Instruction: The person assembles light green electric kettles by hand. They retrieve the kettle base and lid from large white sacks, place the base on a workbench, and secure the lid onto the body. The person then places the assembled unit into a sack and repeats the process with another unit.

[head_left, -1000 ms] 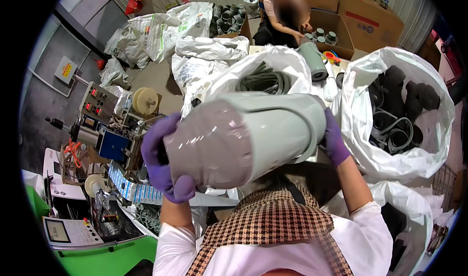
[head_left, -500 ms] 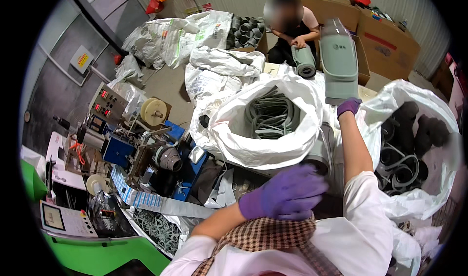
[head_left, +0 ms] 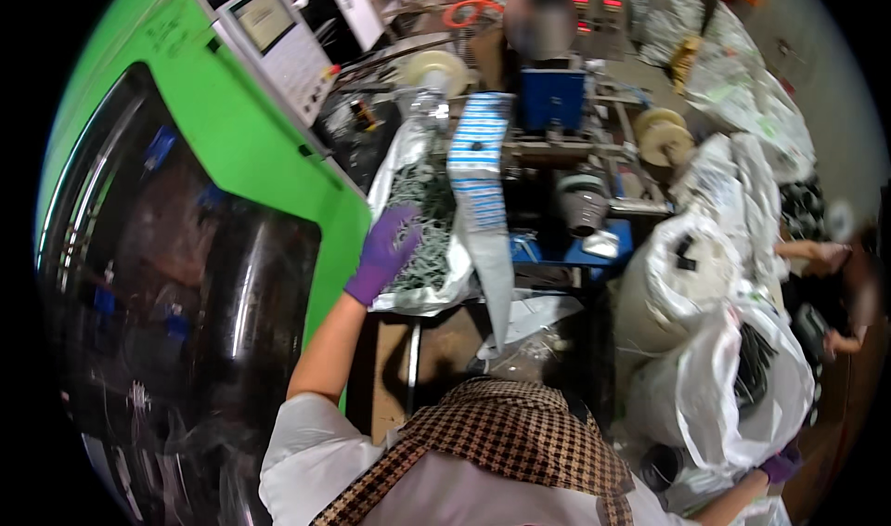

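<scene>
The left hand (head_left: 385, 255) spreads empty fingers over grey scraps (head_left: 429, 255), the bag (head_left: 461, 273) below likely preventing spills; the right hand (head_left: 782, 466) shows no clear grip, cannot tell

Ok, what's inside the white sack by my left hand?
Small grey-green pieces show in the white sack; your left hand hides some, and whatever lies beneath the top layer is covered.

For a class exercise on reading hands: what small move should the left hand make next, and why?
Perhaps lower the left hand onto the small grey-green pieces in the white bag, because it appears open at their edge and seemingly empty.
</scene>
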### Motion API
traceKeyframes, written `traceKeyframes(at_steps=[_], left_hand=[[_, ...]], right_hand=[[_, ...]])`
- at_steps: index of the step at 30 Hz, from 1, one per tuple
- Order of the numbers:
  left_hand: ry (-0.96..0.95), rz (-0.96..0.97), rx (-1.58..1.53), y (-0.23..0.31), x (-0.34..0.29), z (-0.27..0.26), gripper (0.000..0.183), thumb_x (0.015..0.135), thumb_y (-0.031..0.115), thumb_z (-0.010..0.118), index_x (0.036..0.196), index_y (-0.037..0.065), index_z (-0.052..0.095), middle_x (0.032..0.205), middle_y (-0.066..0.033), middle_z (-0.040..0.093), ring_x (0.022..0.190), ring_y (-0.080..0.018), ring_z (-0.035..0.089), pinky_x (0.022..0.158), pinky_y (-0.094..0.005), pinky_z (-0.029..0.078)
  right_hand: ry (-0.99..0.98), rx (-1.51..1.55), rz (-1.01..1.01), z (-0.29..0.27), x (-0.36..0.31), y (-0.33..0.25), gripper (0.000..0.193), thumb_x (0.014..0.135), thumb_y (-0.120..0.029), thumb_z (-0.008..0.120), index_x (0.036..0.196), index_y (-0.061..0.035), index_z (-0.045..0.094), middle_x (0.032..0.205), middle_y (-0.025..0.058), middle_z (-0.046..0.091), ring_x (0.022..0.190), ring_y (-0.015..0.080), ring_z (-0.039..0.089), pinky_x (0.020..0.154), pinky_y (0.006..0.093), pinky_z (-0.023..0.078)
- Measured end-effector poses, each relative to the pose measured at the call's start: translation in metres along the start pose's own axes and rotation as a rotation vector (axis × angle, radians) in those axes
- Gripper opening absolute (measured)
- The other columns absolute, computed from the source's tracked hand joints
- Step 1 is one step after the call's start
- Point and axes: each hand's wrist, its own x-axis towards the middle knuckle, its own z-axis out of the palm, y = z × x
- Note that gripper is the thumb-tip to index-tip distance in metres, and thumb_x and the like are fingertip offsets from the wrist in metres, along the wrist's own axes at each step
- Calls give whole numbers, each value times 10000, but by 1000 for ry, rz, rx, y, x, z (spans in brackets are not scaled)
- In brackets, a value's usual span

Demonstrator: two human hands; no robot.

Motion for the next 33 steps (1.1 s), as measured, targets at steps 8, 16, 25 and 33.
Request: traceKeyframes(at_steps=[8,16,25,33], left_hand=[[1126,201,97,-166,219,-232,617,871,327,765,1272,-73,521,1180,-174,605,1073,-257,601,918,-344,496],[882,-169,-602,-191,291,-230,290,874,239,734,711,57,578,556,-30,542,404,-144,510,372,-300,392],[832,-320,-629,-179,267,-234,312,871,169,756,1007,-1,533,717,-86,617,492,-161,537,422,-335,449],[902,-367,-572,-65,82,-263,329,894,294,722,909,15,548,640,-16,568,512,-100,522,457,-273,417]], right_hand=[[-155,569,-419,52,-181,-350,257,1026,-140,521,1137,37,672,1061,125,678,1028,223,625,962,358,484],[-1036,827,273,143,-475,-503,84,910,-65,600,850,-39,548,847,27,559,784,152,536,760,288,463],[-1983,939,-994,147,-576,-624,124,886,-129,685,936,-22,722,849,144,672,775,284,653,713,347,503],[-2573,810,-965,152,-676,-650,174,920,-118,662,1005,28,705,911,138,703,840,227,673,774,328,521]])
